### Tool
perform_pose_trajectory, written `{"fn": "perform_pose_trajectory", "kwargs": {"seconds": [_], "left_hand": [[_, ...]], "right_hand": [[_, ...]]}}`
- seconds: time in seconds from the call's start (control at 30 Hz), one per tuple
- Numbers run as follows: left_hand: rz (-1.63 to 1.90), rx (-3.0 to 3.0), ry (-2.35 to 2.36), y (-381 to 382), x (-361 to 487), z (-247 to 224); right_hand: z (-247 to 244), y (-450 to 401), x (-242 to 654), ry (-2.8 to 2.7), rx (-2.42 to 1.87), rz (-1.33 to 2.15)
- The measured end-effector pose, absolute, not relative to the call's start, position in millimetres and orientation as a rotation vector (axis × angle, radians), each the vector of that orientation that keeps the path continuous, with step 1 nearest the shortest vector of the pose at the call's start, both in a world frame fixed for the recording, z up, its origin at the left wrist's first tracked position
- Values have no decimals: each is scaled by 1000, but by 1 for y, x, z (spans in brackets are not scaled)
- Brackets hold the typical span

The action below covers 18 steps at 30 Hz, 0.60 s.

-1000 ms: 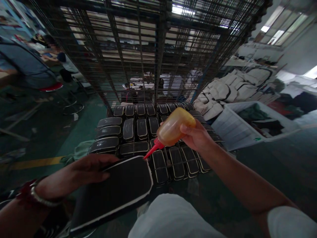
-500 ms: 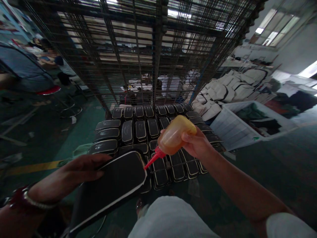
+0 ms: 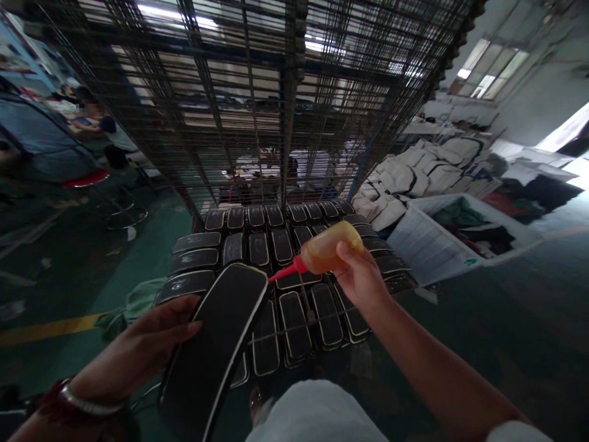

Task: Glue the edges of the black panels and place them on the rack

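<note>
A long black panel [image 3: 216, 337] with a pale line along its edge is gripped at its left side by my left hand [image 3: 161, 328], thumb on top. My right hand [image 3: 361, 276] is wrapped round a squeeze bottle [image 3: 329, 248] of amber liquid. The bottle's red nozzle points left, and its tip is at the panel's upper right corner. Beneath and beyond lie rows of similar black panels [image 3: 294, 325] in stacks, many with pale edge lines.
A tall wire rack [image 3: 285, 110] rises behind the stacks. At the right are a white bin [image 3: 414, 245] with cloth inside and a heap of pale pieces [image 3: 414, 172]. People sit at the left, one on a red stool [image 3: 85, 179]. Green cloth [image 3: 133, 307] lies left.
The panel in my left hand has turned to a steeper angle. The bottle has tilted closer to level, and its tip has moved up to the panel's upper right corner.
</note>
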<state>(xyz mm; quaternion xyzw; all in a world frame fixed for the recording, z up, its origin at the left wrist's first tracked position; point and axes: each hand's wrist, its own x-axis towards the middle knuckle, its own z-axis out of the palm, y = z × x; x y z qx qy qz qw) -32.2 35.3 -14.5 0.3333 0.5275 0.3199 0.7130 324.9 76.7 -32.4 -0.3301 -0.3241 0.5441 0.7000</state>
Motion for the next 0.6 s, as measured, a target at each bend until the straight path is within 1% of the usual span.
{"fn": "perform_pose_trajectory", "kwargs": {"seconds": [0.37, 0.6], "left_hand": [[758, 657, 1170, 37, -26, -21], [831, 633, 1196, 43, -31, -43]], "right_hand": [[-43, 66, 313, -690, -779, 1227], [-45, 49, 297, -664, -811, 1255]]}}
